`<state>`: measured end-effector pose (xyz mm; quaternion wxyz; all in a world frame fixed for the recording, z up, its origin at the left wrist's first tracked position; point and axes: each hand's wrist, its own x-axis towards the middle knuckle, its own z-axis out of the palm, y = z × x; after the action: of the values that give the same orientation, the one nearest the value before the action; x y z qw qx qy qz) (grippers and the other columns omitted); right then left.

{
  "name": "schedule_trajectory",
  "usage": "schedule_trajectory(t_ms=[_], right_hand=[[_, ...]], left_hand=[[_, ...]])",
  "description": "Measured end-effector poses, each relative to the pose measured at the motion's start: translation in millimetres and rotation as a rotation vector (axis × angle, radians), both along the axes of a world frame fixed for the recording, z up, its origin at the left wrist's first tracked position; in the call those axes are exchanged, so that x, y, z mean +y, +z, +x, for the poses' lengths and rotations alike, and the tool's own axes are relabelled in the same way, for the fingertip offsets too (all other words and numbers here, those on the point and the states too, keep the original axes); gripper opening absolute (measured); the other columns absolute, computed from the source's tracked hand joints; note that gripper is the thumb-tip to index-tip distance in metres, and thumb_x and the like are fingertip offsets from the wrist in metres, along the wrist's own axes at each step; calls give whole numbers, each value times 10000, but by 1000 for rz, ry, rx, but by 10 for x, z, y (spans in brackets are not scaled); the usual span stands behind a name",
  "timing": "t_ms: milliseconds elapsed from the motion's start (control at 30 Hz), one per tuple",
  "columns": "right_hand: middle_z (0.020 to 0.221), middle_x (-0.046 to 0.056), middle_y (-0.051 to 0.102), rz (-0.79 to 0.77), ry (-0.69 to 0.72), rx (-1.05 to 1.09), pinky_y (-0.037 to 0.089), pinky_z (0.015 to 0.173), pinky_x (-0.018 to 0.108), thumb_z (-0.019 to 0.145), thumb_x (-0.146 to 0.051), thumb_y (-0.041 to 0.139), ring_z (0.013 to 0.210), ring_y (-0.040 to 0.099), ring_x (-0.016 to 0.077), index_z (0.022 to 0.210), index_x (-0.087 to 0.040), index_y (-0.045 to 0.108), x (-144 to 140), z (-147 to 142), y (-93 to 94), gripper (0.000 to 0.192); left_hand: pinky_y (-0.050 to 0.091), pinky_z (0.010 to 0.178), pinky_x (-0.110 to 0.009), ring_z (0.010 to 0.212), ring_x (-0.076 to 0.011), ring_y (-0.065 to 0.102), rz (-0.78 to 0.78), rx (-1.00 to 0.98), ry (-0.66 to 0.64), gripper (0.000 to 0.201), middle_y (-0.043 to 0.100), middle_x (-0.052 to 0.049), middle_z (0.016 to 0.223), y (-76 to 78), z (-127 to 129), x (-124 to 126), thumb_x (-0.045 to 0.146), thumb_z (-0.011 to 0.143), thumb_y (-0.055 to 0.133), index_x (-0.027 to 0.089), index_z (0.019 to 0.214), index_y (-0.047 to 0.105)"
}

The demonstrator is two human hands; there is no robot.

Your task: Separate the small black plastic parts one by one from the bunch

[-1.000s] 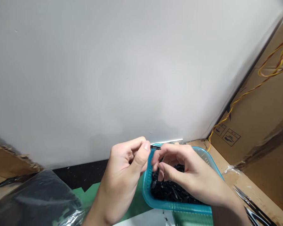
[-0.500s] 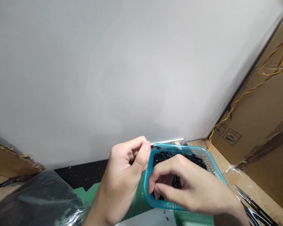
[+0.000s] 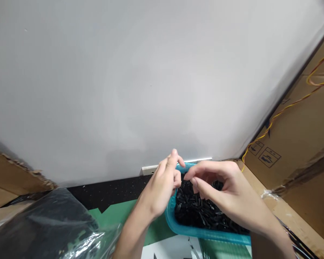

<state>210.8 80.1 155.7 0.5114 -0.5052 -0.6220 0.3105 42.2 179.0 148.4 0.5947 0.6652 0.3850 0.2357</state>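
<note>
My left hand [image 3: 163, 183] is over the left rim of the blue plastic basket [image 3: 205, 233]. Some of its fingers are stretched and apart, others bent, and nothing shows between them. Beside it, above the basket, my right hand [image 3: 228, 194] has thumb and index finger brought close together in a pinch. Whatever sits between those tips is too small to make out. Many small, thin black pieces [image 3: 197, 210] fill the basket, partly covered by the right hand.
A grey-white panel [image 3: 151, 90] rises behind. At left lies a clear plastic bag [image 3: 48, 223]; a white sheet [image 3: 172, 248] lies on the green mat [image 3: 116, 216]. Cardboard [image 3: 307, 136] and a twisted yellow-red wire [image 3: 280, 113] stand at right, with metal tools [image 3: 295, 237] partly behind my right arm.
My left hand has turned and spread its fingers; the dark thin piece in its pinch no longer shows. My right hand has risen from the basket's contents toward the left hand.
</note>
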Motion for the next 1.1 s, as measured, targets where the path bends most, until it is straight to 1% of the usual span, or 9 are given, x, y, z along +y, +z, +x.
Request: schedule_trajectory(t_ms=[100, 233, 333, 400, 567, 767, 900, 1033, 1100], right_hand=[[778, -45, 738, 5, 19, -2, 445, 624, 251, 1024, -217, 749, 677, 592, 117, 977, -239, 840, 63, -105, 7, 105], [748, -86, 642, 56, 55, -25, 405, 632, 236, 955, -108, 805, 665, 528, 91, 1009, -256, 842, 128, -262, 18, 162], [732, -95, 595, 67, 50, -61, 389, 631, 242, 950, -93, 793, 646, 491, 87, 1047, -257, 836, 133, -339, 19, 195], [732, -93, 607, 55, 67, -56, 394, 622, 246, 957, -111, 783, 637, 497, 90, 1055, -255, 829, 128, -376, 19, 180], [735, -77, 655, 40, 30, 106, 434, 605, 233, 981, -149, 761, 633, 548, 97, 1091, -240, 833, 140, -459, 8, 160], [653, -82, 614, 83, 7, 131, 381, 563, 225, 952, -86, 767, 572, 464, 75, 873, -224, 847, 130, -480, 10, 178], [610, -81, 565, 78, 2, 146, 368, 535, 215, 899, -58, 764, 549, 430, 72, 841, -204, 839, 120, -489, 23, 174], [601, -65, 603, 135, -58, 337, 419, 514, 205, 864, -106, 835, 527, 493, 78, 864, -201, 839, 129, -483, 26, 95], [578, -63, 617, 141, -66, 466, 416, 469, 210, 866, -162, 891, 478, 492, 80, 893, -215, 850, 137, -461, 13, 72]], left_hand=[[150, 486, -205, 515, -112, 202, -108, -195, 38, 705, 433, 93, 655, 39, 69, -69, 901, 1036, 231, 300, 1256, 525], [446, 510, -259, 521, -158, 486, -39, -487, 209, 787, 524, 65, 715, 153, 138, -214, 937, 1013, 178, 336, 1442, 452], [408, 446, -256, 490, -150, 491, 17, -487, 246, 854, 573, 44, 802, 217, 119, -254, 1004, 952, 198, 359, 1460, 430], [364, 413, -244, 480, -142, 462, 73, -458, 254, 867, 572, 38, 829, 245, 90, -267, 1032, 921, 179, 379, 1427, 439], [461, 450, -274, 553, -171, 511, 185, -491, 316, 820, 586, 13, 856, 271, 78, -363, 1026, 928, 154, 371, 1289, 490], [509, 521, -277, 594, -172, 552, 190, -455, 350, 774, 586, 9, 880, 277, 140, -438, 992, 961, 131, 359, 1223, 493], [510, 514, -271, 569, -162, 530, 154, -468, 359, 783, 558, 25, 846, 286, 160, -427, 994, 956, 119, 339, 1154, 498], [353, 403, -223, 529, -166, 504, 219, -447, 339, 892, 590, -2, 749, 289, 70, -376, 996, 941, 47, 285, 984, 583], [229, 382, -212, 499, -145, 445, 206, -447, 331, 857, 573, -11, 686, 301, 16, -355, 948, 1000, 143, 251, 863, 622]])
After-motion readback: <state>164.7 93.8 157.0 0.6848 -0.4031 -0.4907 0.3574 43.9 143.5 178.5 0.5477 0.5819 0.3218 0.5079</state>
